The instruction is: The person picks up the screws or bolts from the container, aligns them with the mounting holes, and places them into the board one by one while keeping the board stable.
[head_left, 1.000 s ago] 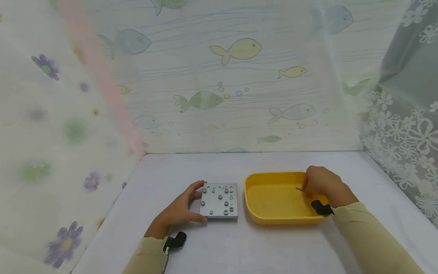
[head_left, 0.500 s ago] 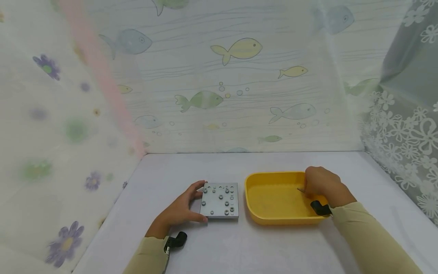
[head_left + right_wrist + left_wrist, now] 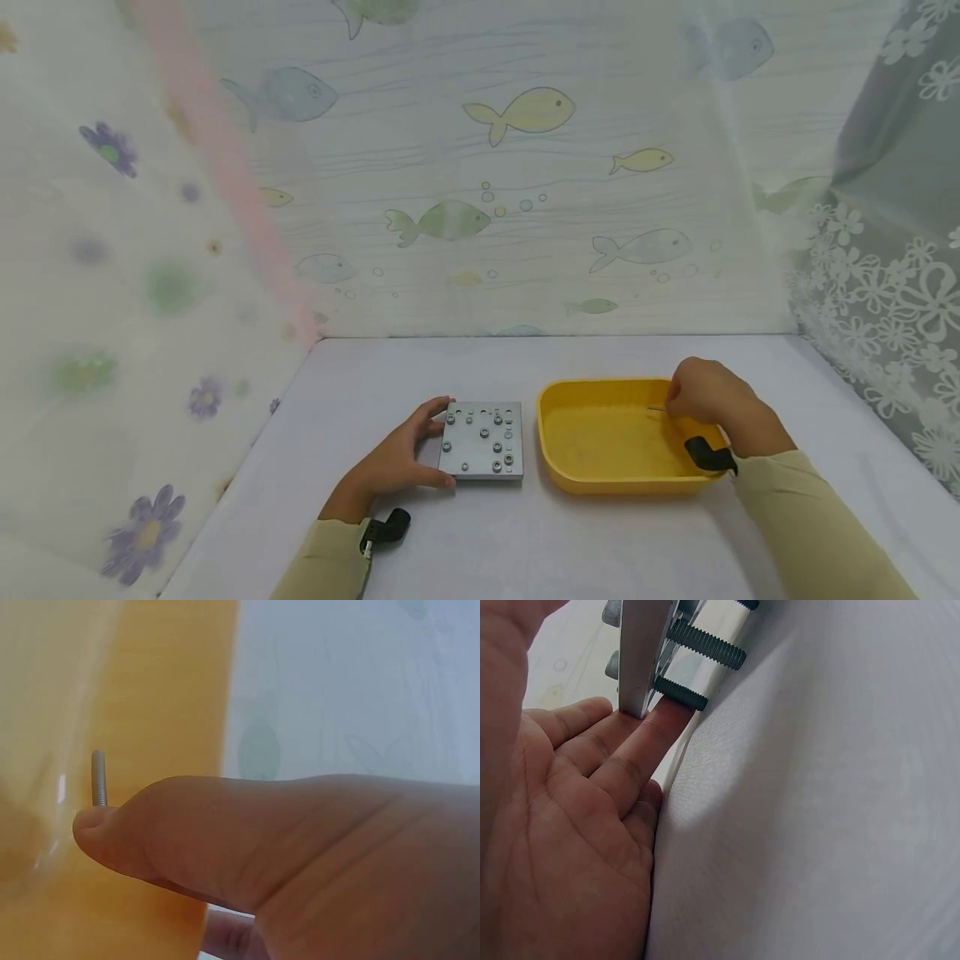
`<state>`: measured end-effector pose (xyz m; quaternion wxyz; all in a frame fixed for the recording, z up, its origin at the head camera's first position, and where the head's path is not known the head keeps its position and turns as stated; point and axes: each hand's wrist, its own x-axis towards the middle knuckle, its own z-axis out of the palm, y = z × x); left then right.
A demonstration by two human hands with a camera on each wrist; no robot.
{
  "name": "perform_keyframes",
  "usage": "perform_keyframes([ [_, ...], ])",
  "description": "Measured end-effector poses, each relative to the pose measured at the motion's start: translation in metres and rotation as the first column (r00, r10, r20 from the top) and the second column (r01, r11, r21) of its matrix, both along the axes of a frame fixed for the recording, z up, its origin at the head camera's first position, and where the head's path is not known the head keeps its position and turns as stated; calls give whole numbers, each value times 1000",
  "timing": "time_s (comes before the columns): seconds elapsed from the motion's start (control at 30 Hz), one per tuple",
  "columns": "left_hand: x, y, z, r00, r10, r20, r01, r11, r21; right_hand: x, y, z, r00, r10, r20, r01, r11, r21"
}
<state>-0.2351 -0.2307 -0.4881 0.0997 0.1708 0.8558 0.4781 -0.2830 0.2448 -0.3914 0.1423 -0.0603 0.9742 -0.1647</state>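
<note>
In the head view, my left hand [image 3: 397, 458] grips a square silver metal plate [image 3: 467, 450] at its left side, thumb at the front edge and forefinger at the back corner. Several socket-head screws [image 3: 484, 432] stand in the plate beside bare holes. Their threaded shanks [image 3: 706, 643] stick out below it in the left wrist view, where a fingertip lies under one. My right hand [image 3: 708, 393] is over the right end of a yellow tray [image 3: 618, 483], pinching a thin screw [image 3: 100, 778]. Its threaded shank shows beyond the thumb; the other end is hidden in the fingers.
Plate and tray sit side by side on a white-covered table [image 3: 480, 550], a narrow gap between them. A fish-print curtain [image 3: 540, 275] stands behind, with flowered sheets [image 3: 202, 400] on both sides. Small black cameras [image 3: 388, 527] are worn on both wrists.
My right hand has risen slightly and moved a little to the right with the screw, which now lies more level. My left hand and the plate stay put.
</note>
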Motion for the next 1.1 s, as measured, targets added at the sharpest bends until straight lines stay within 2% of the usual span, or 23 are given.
perform_keyframes([
  [0.2,0,0,1,1000,13,4,-13,1000,-3,-3,-3,6,1000,-25,-7,25,996,-89],
  [0.7,0,0,1,1000,-2,-3,2,1000,-4,0,-3,22,996,-65,-68,49,974,-221],
  [1.1,-1,0,0,1000,5,-3,-5,1000,-14,4,-36,32,983,-49,-178,-11,947,-321],
])
